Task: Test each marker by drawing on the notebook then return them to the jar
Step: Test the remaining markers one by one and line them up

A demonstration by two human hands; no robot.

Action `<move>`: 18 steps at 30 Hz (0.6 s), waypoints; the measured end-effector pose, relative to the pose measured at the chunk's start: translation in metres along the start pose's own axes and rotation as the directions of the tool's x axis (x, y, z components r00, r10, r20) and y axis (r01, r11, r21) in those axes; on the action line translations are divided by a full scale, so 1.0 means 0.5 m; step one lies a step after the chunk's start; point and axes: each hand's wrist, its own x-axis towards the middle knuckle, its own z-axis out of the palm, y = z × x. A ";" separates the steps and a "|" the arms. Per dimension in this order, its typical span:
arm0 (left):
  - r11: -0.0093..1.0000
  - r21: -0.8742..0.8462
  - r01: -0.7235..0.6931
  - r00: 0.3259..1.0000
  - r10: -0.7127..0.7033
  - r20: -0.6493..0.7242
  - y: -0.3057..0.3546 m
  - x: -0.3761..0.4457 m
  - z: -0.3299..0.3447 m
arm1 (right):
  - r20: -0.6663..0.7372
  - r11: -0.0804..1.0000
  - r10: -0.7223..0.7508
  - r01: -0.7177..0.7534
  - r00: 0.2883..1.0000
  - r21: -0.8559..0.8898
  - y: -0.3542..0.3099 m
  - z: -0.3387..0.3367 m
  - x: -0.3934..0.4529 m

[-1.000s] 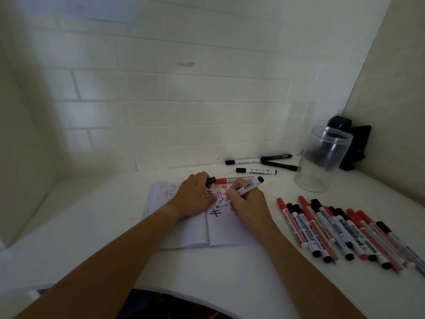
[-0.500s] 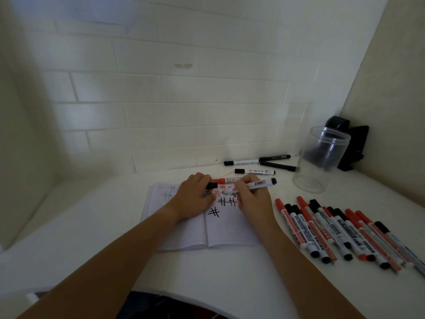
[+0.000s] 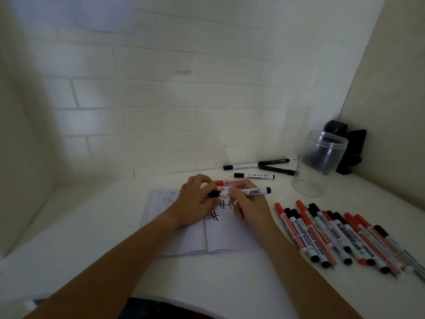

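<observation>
An open notebook (image 3: 230,238) lies on the white table with black and red hash marks near its top. My right hand (image 3: 249,203) grips a white black-ended marker (image 3: 253,191) held level above the page. My left hand (image 3: 197,201) pinches the black cap (image 3: 213,194) at the marker's left end, where cap and barrel meet. A red marker (image 3: 224,182) lies just behind my hands. The clear plastic jar (image 3: 319,164) stands upright at the back right and looks empty.
A row of several red and black markers (image 3: 340,238) lies to the right of the notebook. Three black markers (image 3: 255,175) lie near the tiled back wall. A black object (image 3: 351,153) stands in the corner behind the jar. A beige side wall closes the right.
My right hand lifted the marker tip off the page and turned the marker level. My left hand brought the black cap to the marker's tip end.
</observation>
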 end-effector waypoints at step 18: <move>0.993 -0.065 -0.102 0.990 0.095 -0.106 0.009 -0.004 -0.009 | -0.151 0.933 -0.168 0.107 0.974 -0.344 0.019 -0.028 0.008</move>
